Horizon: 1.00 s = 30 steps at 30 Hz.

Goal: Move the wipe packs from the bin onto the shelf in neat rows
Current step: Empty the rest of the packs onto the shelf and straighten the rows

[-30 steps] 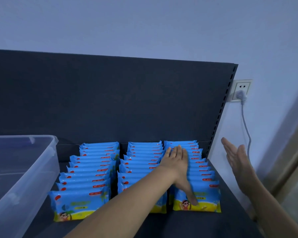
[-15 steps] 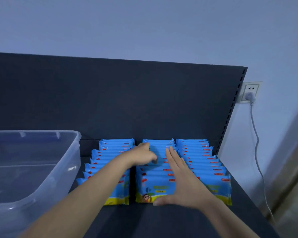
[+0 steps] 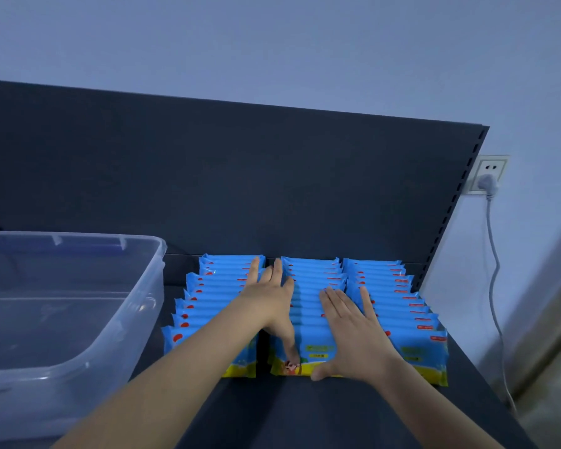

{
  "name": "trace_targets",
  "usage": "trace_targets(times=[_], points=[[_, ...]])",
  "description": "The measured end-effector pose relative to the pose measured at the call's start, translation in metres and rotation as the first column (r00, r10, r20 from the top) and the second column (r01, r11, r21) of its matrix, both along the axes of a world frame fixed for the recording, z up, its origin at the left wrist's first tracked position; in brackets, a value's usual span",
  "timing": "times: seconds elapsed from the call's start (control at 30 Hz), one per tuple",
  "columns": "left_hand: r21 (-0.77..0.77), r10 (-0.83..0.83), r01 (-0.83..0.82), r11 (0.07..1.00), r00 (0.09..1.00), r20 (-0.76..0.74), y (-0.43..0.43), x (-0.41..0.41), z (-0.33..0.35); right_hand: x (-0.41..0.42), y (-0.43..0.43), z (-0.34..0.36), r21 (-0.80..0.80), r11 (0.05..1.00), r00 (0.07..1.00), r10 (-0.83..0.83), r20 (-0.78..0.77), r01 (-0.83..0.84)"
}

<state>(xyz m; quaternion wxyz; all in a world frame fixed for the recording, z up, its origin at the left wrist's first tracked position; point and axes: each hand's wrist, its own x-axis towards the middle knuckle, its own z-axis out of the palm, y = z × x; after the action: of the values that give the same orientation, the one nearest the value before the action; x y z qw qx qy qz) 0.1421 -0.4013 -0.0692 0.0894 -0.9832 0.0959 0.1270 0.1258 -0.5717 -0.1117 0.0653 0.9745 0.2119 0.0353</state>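
My left grip [image 3: 269, 301] and right grip [image 3: 353, 335], fingers spread flat, pressed on the middle row of wipe packs [image 3: 311, 270] beneath them on the shelf [image 3: 337, 416], bin [image 3: 149, 286] to their left.

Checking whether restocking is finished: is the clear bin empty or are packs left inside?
Empty, as far as visible: the clear bin shows nothing inside through its walls or open top; its left end is off frame.
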Motion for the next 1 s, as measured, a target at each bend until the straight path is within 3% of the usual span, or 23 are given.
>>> trace_targets(times=[0.37, 0.47, 0.53, 0.6, 0.63, 0.77, 0.93, 1.0], points=[[-0.011, -0.031, 0.032, 0.999, 0.992, 0.120, -0.009, -0.002, 0.000, 0.000, -0.009, 0.002, 0.023, 1.000, 1.000, -0.013, -0.014, 0.013], [-0.147, 0.008, 0.001, 0.989, 0.998, 0.063, -0.008, 0.000, 0.000, -0.002, -0.010, 0.003, 0.071, 0.997, 1.000, 0.027, 0.011, -0.028], [-0.420, 0.081, -0.079, 0.904, 0.997, -0.012, -0.013, 0.003, 0.002, -0.002, -0.006, 0.004, 0.109, 0.992, 0.998, 0.061, 0.020, -0.063], [-0.678, 0.149, -0.161, 0.717, 0.986, -0.076, -0.020, 0.007, 0.003, 0.000, 0.000, 0.005, 0.135, 0.986, 0.996, 0.093, 0.013, -0.094], [-0.733, 0.175, -0.170, 0.659, 0.982, -0.071, -0.023, 0.009, 0.002, 0.001, 0.003, 0.005, 0.145, 0.984, 0.995, 0.103, 0.013, -0.104], [-0.715, 0.277, -0.215, 0.665, 0.960, -0.031, -0.033, 0.014, -0.012, 0.008, 0.007, 0.003, 0.136, 0.987, 0.996, 0.084, -0.015, -0.081], [-0.803, 0.477, -0.332, 0.495, 0.876, -0.069, -0.039, 0.021, -0.018, 0.012, 0.007, 0.002, 0.142, 0.988, 0.997, 0.072, -0.034, -0.067], [-0.871, 0.479, -0.330, 0.365, 0.868, -0.128, -0.039, 0.025, -0.021, 0.011, 0.005, 0.002, 0.138, 0.988, 0.997, 0.070, -0.033, -0.065]])
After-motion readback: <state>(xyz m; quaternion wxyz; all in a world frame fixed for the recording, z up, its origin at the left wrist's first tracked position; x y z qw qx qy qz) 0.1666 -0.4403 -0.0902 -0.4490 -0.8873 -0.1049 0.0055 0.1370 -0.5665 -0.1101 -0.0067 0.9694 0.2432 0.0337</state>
